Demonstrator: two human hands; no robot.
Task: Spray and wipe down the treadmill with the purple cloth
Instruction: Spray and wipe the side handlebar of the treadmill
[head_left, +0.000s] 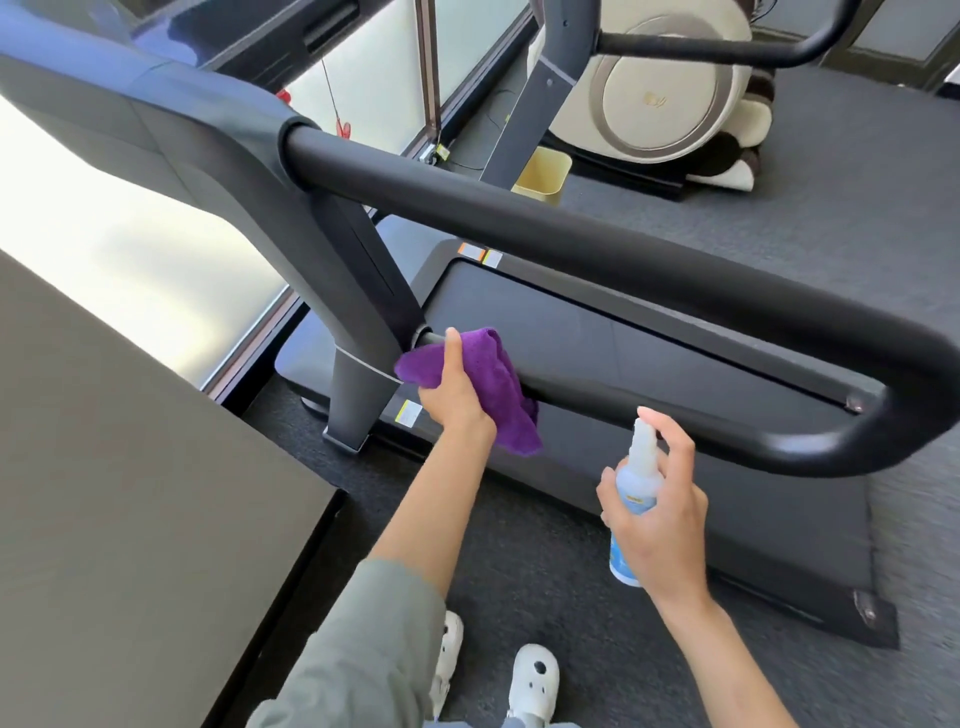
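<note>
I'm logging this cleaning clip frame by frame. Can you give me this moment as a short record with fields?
left hand: left hand grips the purple cloth around the lower rail, by the upright post
right hand: right hand holds the spray bottle, one finger on its nozzle
treadmill: upper handrail above, belt deck behind
floor: dark carpet

1. The treadmill (597, 332) is black, with a dark belt deck low on the floor and a thick looped handrail running across above it.
2. The purple cloth (493, 384) is bunched and draped over the thin lower bar beside the upright post.
3. The spray bottle (636, 483) is pale blue and translucent, upright, its nozzle towards the deck.
</note>
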